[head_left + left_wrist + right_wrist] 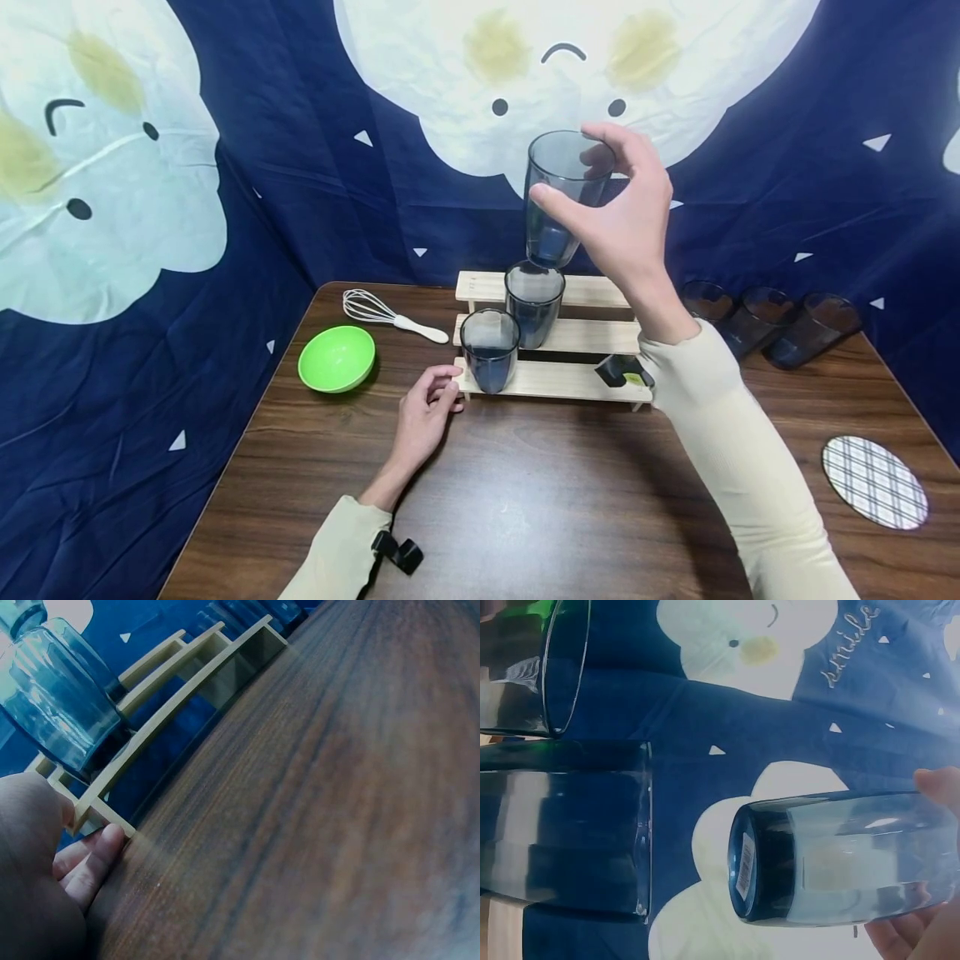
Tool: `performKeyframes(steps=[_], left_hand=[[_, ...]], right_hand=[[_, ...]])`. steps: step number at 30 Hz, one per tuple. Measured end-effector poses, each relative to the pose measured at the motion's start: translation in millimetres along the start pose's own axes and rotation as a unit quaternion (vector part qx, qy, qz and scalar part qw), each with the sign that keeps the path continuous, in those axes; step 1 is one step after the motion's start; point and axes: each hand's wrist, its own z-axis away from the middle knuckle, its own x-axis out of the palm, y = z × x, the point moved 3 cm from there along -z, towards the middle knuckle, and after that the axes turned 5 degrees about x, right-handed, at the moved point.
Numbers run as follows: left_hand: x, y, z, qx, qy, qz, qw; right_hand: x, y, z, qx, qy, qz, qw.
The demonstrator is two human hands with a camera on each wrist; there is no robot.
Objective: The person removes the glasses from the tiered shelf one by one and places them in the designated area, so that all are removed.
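Note:
A blue-tinted drinking glass (555,221) is held upright in the air by my right hand (633,200), thumb on one side and fingers on the other near its rim. In the right wrist view a label shows on the base of this glass (840,859). My left hand (427,412) touches the left end of the lowest step of a three-tier wooden rack (562,379); the left wrist view has its fingertips at the rack's end support (112,814). One glass (491,358) stands on the lowest step, and another glass (534,312) on the middle step.
Several dark glasses, among them one at the far right (813,329), are grouped right of the rack. A white whisk (401,321) and a green bowl (337,358) lie at left. A checked round mat (873,482) lies at right. Blue cloth (300,167) hangs behind the table (525,500).

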Motion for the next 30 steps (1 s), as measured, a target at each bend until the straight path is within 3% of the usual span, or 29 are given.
performKeyframes(steps=[5,14,20,30], left_hand=[[-2.3,-0.9,-0.7,-0.002,0.003,0.003,1.0000],[-1.3,-0.7,-0.4,-0.006,-0.001,0.004,1.0000],[-1.1,1.2,-0.7,-0.004,0.000,0.004,1.0000],[-1.2,0.7,-0.1,-0.008,0.000,0.002,1.0000]], right_hand=[[-8.2,0.0,7.1,-0.025,0.005,-0.003,1.000],[-28.3,-4.1,19.3,-0.028,0.016,-0.025,0.999],[-40.6,-5.3,28.1,-0.038,0.012,0.001,0.999],[-55.4,-2.2,42.7,-0.001,0.020,0.023,1.000]])
